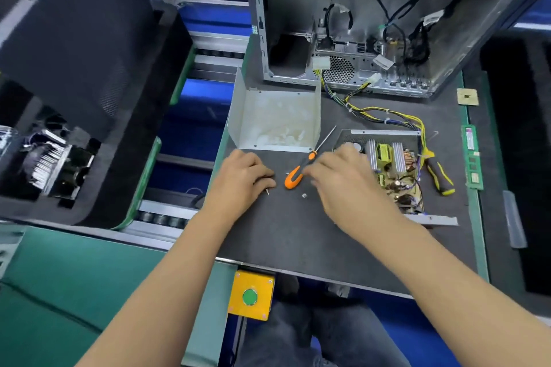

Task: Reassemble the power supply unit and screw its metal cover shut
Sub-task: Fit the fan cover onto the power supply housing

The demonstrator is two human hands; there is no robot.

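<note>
Power supply unit open on the tabletop (298, 241); both hands working among loose screws.

Left hand (241, 179) rests knuckles-up, fingers curled under, a screw (267, 191) just beside their tips; whether they pinch anything cannot be told; right hand (343, 179) has fingers bent down toward the orange screwdriver (293, 177), contact unclear; a second screw (304, 195) lies just below them; metal cover (277, 119) lies upturned beyond the left hand; the circuit board (393, 170) in its base sits right of the right hand.
</note>
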